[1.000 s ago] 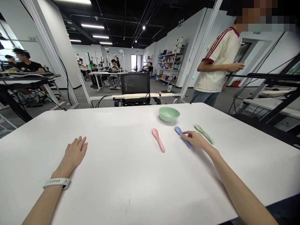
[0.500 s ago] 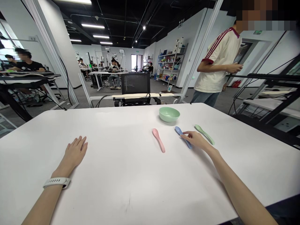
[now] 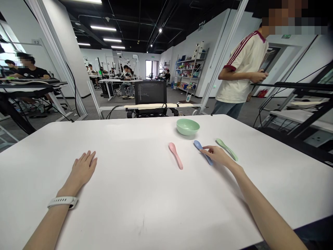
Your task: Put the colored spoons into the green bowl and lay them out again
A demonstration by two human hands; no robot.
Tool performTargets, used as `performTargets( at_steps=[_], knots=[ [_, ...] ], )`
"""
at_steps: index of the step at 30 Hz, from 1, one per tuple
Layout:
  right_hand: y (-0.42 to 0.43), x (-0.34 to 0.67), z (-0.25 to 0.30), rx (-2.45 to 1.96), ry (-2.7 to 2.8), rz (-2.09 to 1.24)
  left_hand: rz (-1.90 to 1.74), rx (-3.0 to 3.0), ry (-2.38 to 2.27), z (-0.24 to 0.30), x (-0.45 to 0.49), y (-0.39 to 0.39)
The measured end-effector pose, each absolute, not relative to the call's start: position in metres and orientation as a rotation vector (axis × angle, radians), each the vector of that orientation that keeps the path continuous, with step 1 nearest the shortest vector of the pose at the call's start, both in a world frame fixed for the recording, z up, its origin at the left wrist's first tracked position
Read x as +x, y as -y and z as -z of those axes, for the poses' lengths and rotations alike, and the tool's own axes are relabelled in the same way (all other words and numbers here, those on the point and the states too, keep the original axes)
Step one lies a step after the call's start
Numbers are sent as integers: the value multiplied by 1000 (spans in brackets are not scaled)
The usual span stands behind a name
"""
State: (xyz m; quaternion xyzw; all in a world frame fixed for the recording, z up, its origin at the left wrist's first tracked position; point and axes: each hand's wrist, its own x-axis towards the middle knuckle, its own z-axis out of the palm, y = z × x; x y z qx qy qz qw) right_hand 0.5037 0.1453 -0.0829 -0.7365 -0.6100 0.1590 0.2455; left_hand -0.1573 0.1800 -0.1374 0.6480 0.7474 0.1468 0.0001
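Note:
Three plastic spoons lie in a row on the white table (image 3: pixel 145 194): a pink spoon (image 3: pixel 176 155), a blue spoon (image 3: pixel 199 146) and a green spoon (image 3: pixel 227 148). Behind them stands a pale green bowl (image 3: pixel 187 126). My right hand (image 3: pixel 218 155) rests on the blue spoon's handle, fingers curled and pinched around it; the spoon still lies on the table. My left hand (image 3: pixel 82 171) lies flat on the table at the left, fingers stretched out, holding nothing. A white watch (image 3: pixel 62 201) is on that wrist.
A person in a white shirt with red stripes (image 3: pixel 241 73) stands beyond the table's far right corner. A black chair (image 3: pixel 151 95) is behind the far edge. A dark rack (image 3: pixel 299 104) stands to the right, and other people sit at desks farther back.

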Motion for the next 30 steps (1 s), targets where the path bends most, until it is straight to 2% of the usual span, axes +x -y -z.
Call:
performTargets(
  at_steps=[7, 10, 14, 21, 30],
  knots=[
    [-146, 507, 85, -2024, 1677, -438, -539, 2042, -2354, 139, -157, -180],
    [-146, 504, 83, -2000, 1661, -311, -551, 2040, -2349, 138, -157, -180],
    [-144, 479, 79, -1755, 1726, -131, -540, 2026, -2348, 136, -156, -179],
    [-126, 407, 82, -1344, 2084, -369, -458, 2020, -2343, 133, -154, -177],
    [-126, 398, 89, -1306, 2188, -438, -484, 2035, -2354, 140, -159, -180]
  ],
)
